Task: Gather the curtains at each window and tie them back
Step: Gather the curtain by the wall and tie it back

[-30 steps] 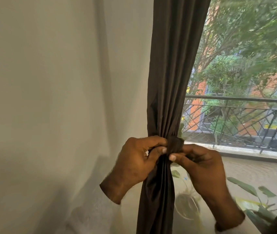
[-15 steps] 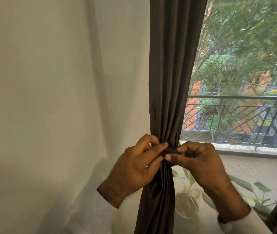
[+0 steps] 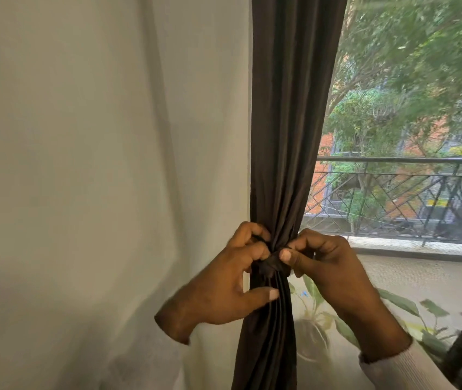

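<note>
Head view shows the left hand (image 3: 224,280) and right hand (image 3: 325,266) pinching the tie (image 3: 272,266) around the gathered curtain (image 3: 288,136) beside the window (image 3: 410,122), where a loose knot could slip and spill folds.

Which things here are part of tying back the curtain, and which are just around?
Part of the job: dark curtain, tie band, left hand, right hand.
Just around: sheer curtain, balcony railing, potted plant, trees.
</note>
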